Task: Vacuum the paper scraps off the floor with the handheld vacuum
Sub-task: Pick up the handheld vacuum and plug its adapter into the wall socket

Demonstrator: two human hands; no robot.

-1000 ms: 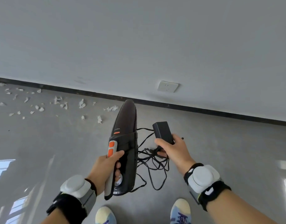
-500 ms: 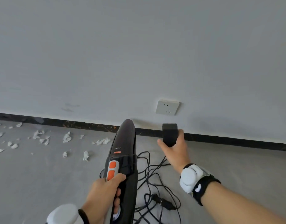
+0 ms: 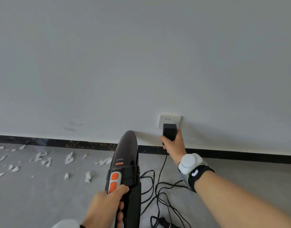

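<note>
My left hand [image 3: 107, 206] grips the handle of the black handheld vacuum [image 3: 126, 162], thumb beside its orange buttons, nozzle pointing toward the wall. My right hand [image 3: 173, 142] is shut on the black power adapter [image 3: 169, 131], which is pressed against the lower part of the white wall socket [image 3: 169, 119]. The adapter's black cord [image 3: 159, 185] hangs down and coils on the floor. Several white paper scraps [image 3: 42, 160] lie scattered on the grey floor to the left of the vacuum, near the skirting.
A grey wall fills the upper view, with a dark skirting board [image 3: 59, 143] along its base. The grey floor [image 3: 240, 175] stretches right of the cord. White sensor bands sit on both wrists.
My right hand has lifted the adapter up to the wall socket and pressed it against it. The view has moved closer to the wall; the vacuum stays in my left hand.
</note>
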